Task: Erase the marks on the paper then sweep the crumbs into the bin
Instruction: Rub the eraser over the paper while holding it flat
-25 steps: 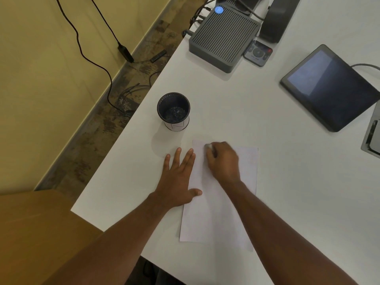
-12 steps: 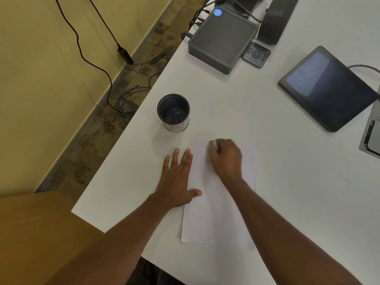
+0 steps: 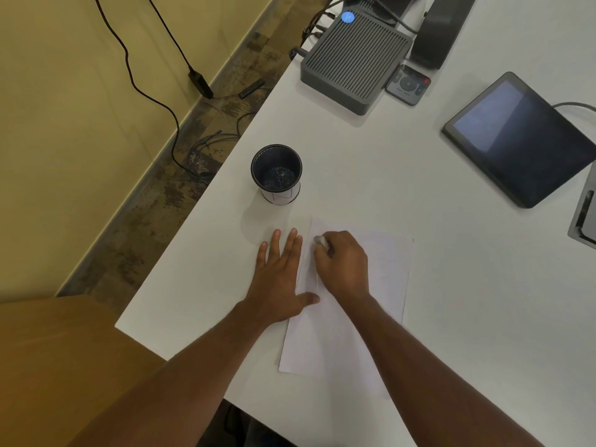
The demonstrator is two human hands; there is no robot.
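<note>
A white sheet of paper (image 3: 383,272) lies on the white table in front of me. My right hand (image 3: 343,262) is closed on a small white eraser (image 3: 319,240), pressing it on the paper near its far left corner. My left hand (image 3: 279,279) lies flat with fingers spread beside the paper's left edge, its thumb resting on the sheet. A black mesh bin (image 3: 276,173) stands upright on the table just beyond my left hand. Any marks or crumbs on the paper are too faint to make out.
A grey ribbed box (image 3: 353,59) with cables and a small remote (image 3: 408,84) sit at the table's far side. A dark tablet (image 3: 522,137) lies at the right. The table's left edge (image 3: 193,221) drops to a floor with cables.
My right hand with the eraser has slid a little left and toward me across the paper's top corner. The left hand has stayed flat in place.
</note>
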